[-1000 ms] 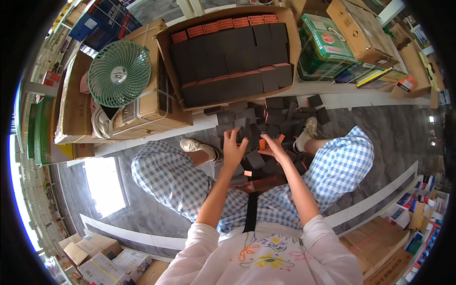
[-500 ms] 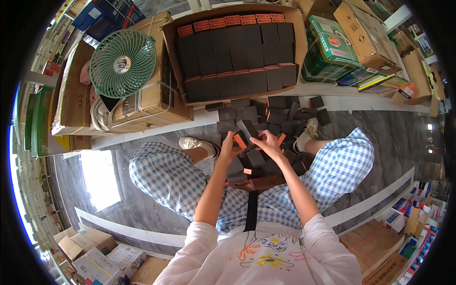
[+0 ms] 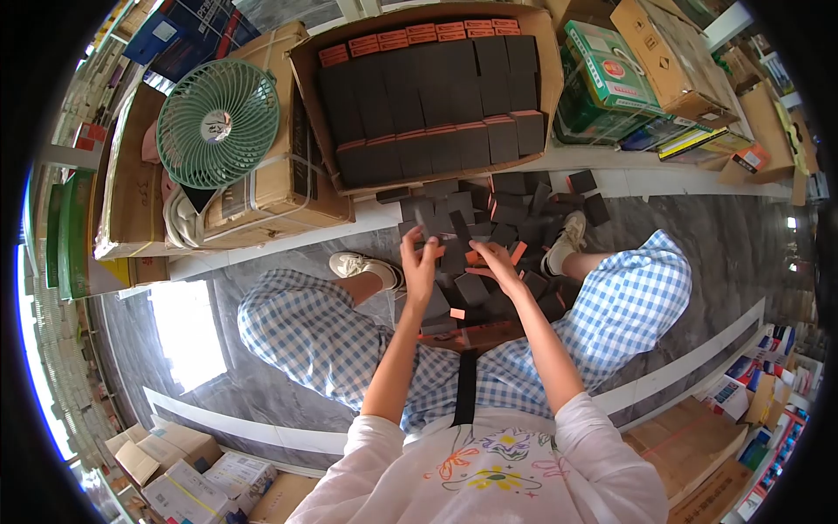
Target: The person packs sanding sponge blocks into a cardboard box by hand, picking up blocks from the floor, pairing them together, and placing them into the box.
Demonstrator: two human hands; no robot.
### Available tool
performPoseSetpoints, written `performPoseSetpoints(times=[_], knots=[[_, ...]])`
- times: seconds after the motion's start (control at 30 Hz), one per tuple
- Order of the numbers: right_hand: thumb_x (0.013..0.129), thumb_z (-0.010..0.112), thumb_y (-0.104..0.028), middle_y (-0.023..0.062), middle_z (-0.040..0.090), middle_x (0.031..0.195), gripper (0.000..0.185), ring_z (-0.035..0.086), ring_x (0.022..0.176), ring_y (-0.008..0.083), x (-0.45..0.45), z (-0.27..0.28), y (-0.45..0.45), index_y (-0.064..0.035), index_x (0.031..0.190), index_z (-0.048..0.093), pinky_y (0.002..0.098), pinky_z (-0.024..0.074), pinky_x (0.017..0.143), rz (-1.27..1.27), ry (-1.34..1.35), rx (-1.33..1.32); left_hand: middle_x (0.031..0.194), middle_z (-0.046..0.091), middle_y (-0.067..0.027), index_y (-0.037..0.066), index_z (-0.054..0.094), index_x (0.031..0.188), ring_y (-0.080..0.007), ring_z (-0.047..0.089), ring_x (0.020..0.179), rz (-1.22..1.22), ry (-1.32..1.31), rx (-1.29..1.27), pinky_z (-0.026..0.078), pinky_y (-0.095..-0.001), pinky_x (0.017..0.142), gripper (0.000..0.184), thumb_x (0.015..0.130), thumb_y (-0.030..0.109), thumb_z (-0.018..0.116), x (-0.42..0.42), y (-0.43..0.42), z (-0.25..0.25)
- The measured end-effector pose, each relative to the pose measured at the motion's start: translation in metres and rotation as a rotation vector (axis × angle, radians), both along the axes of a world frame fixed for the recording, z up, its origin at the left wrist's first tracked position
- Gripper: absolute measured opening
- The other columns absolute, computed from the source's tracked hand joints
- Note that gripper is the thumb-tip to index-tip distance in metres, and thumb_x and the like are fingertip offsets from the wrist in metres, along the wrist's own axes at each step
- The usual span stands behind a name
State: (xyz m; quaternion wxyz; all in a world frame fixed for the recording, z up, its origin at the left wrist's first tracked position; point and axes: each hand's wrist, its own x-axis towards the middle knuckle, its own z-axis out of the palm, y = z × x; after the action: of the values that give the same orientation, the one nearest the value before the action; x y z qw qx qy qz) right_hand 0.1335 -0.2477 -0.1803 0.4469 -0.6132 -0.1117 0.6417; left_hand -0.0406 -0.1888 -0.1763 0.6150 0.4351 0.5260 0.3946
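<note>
Between my feet lies a heap of small black boxes point(image 3: 515, 210), several with orange ends. My left hand point(image 3: 421, 262) is raised over the left of the heap, its fingers apart. A blurred greyish shape point(image 3: 424, 220) is just beyond its fingertips; I cannot make out what it is. My right hand point(image 3: 495, 265) is at the heap's middle, thumb and fingers around a black box with an orange end point(image 3: 475, 258). Much of that box is hidden or merges with the dark boxes behind it.
Beyond the heap stands an open carton point(image 3: 316, 131) packed with rows of black boxes. A green fan point(image 3: 218, 124) sits on cartons at the left. Green boxes point(image 3: 602, 105) and a brown carton point(image 3: 676, 65) are stacked at the right. Opened cartons point(image 3: 161, 445) lie behind at the left.
My hands have drawn apart from the black box they both held. The left has moved left and up with its fingers spreading; the right has shifted slightly down. The view has turned slightly.
</note>
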Motion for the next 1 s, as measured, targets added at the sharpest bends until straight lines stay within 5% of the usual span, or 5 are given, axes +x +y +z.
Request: performPoseSetpoints(times=[0.2,0.47,0.67,0.77,1.0], knots=[[0.097,0.055,-0.028,0.0099,0.057,0.103,0.030,0.063,0.100,0.0220,-0.019,0.032,0.000,-0.0015,0.111,0.053,0.0381,0.0585,0.086,-0.060,0.328,0.286,0.121,0.045,-0.0121,0.008,0.050,0.130,-0.0211,0.055,0.096,-0.147,0.056,0.171,0.048,-0.0330,0.079,0.045,0.091,0.025,0.063,0.014,-0.005,0.047],[0.097,0.055,-0.024,0.0074,0.055,0.103,0.023,0.062,0.100,0.0186,-0.027,0.055,-0.005,-0.0034,0.107,0.051,0.0369,0.0581,0.083,-0.132,0.231,0.375,0.118,0.047,-0.0132,0.009,0.053,0.127,-0.0252,0.055,0.093,-0.206,0.230,0.218,0.048,-0.0359,0.079,0.043,0.088,0.025,0.064,0.013,-0.002,0.099],[0.090,0.065,-0.017,0.0070,0.055,0.101,0.025,0.061,0.092,0.0145,-0.019,0.072,-0.002,-0.0023,0.105,0.050,0.0324,0.0570,0.079,-0.148,0.041,0.561,0.107,0.051,-0.0158,0.003,0.055,0.123,-0.0227,0.062,0.090,-0.272,0.541,0.365,0.057,-0.0291,0.066,0.041,0.085,0.014,0.064,-0.015,0.011,0.033],[0.080,0.077,-0.028,0.0123,0.062,0.098,0.045,0.064,0.080,0.0211,-0.018,0.078,-0.002,0.0003,0.101,0.048,0.0305,0.0529,0.070,0.103,-0.453,0.572,0.107,0.052,-0.0145,0.001,0.057,0.121,-0.0217,0.064,0.090,-0.216,0.064,0.006,0.057,-0.0293,0.067,0.039,0.084,0.013,0.064,-0.014,0.013,0.030],[0.076,0.077,-0.029,0.0151,0.057,0.098,0.046,0.058,0.095,0.0335,0.008,0.051,0.005,-0.0048,0.103,0.049,0.0421,0.0478,0.080,0.117,-1.165,0.364,0.106,0.060,-0.0118,0.001,0.061,0.116,-0.0181,0.066,0.082,-0.218,0.218,0.031,0.053,-0.0283,0.066,0.036,0.085,0.017,0.063,-0.016,0.003,0.063]])
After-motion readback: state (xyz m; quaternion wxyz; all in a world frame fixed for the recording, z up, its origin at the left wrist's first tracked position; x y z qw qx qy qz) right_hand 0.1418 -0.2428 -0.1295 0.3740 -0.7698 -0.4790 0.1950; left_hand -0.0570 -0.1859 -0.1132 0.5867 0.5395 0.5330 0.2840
